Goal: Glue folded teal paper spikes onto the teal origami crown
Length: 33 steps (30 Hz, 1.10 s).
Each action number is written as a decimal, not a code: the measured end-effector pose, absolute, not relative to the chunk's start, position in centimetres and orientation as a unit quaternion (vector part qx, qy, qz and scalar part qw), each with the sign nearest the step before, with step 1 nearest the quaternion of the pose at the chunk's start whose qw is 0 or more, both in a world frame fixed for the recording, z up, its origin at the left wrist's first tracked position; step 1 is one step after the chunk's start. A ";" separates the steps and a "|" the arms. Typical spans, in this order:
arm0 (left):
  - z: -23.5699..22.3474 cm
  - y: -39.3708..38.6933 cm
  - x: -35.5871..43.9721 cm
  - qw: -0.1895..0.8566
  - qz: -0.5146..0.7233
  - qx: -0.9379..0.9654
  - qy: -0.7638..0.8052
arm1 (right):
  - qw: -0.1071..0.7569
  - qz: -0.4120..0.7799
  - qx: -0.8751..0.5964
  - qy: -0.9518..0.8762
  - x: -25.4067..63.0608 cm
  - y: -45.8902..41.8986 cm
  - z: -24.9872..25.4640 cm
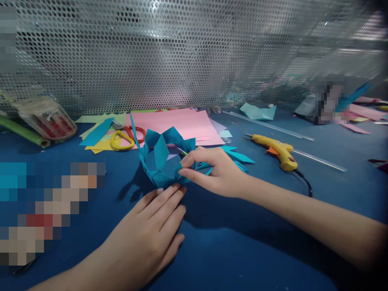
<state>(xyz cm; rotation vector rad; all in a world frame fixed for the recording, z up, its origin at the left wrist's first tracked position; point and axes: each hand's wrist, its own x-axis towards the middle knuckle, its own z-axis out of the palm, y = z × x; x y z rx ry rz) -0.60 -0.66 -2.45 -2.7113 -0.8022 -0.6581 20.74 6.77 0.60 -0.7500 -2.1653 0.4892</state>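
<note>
A ring of folded blue paper (pixel 156 178), shaped like a crown with pointed tips, stands upright on the blue table in front of me. My right hand (pixel 216 169) pinches its near right edge between thumb and fingers. Stretched out low, my left hand (pixel 160 222) has its fingertips at the near bottom edge of the ring. Its thumb lies apart from the paper. Pointed blue paper pieces (pixel 239 157) lie behind my right hand, partly hidden by it.
Pink paper sheets (pixel 172 121) and scissors with yellow and red handles (pixel 122 140) lie behind the ring. A yellow glue gun (pixel 274 149) with a cord rests to the right, near clear sticks (pixel 269 127). A jar (pixel 48 115) stands left. Perforated metal (pixel 182 52) closes the back.
</note>
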 end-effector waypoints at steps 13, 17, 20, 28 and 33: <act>-3.0 -0.5 -1.1 0.093 -0.189 -0.938 -0.277 | 0.362 0.185 -0.307 -0.861 20.8 6.6 1.0; -2.9 -0.5 -1.2 0.091 -0.181 -0.938 -0.281 | 0.345 0.184 -0.314 -0.865 20.9 6.5 1.1; -3.1 -0.6 -1.2 0.092 -0.174 -0.938 -0.286 | 0.337 0.190 -0.314 -0.867 20.9 6.5 1.3; -2.6 -0.3 -1.2 0.066 -0.149 -0.946 -0.281 | 0.326 0.229 -0.313 -0.862 20.6 6.5 1.6; -2.4 -0.2 -1.3 0.060 -0.142 -0.948 -0.280 | 0.312 0.262 -0.332 -0.851 20.5 6.5 1.6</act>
